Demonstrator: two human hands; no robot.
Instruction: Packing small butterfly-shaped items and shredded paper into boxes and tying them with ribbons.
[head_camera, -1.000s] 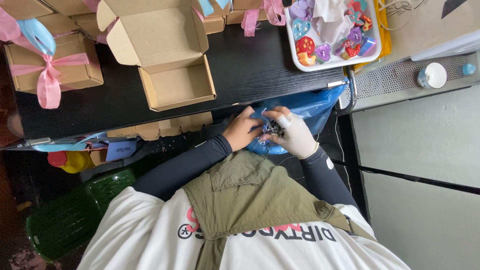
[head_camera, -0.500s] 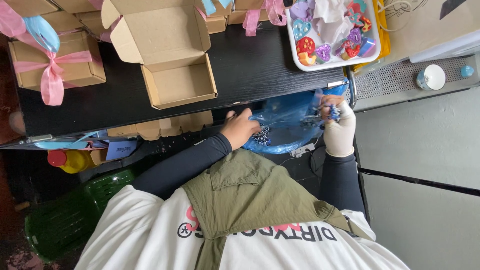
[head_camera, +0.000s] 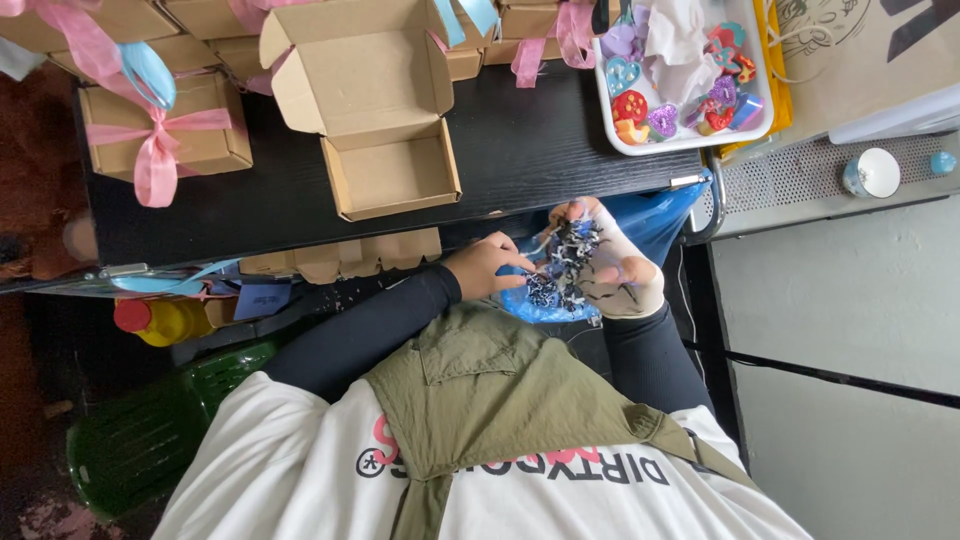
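Observation:
My right hand (head_camera: 628, 275), in a white glove, holds a clump of black-and-white shredded paper (head_camera: 568, 262) just below the front edge of the black table (head_camera: 520, 150). My left hand (head_camera: 488, 266), bare, pinches the same clump from the left. Both hands are over an open blue plastic bag (head_camera: 660, 215) that hangs under the table edge and holds more shreds. An open, empty cardboard box (head_camera: 392, 175) with its lid raised stands on the table just above my left hand.
A white tray (head_camera: 612, 135) of colourful heart-shaped pieces sits at the table's back right. Closed cardboard boxes tied with pink ribbon (head_camera: 165, 140) stand at the left and back. Flat cardboard (head_camera: 350, 255), a yellow bottle (head_camera: 165, 320) and a green chair (head_camera: 140, 440) lie lower left.
My right hand, raised toward the right table edge half a second ago, has come back down and left to meet my left hand, now with a clump of shreds in it.

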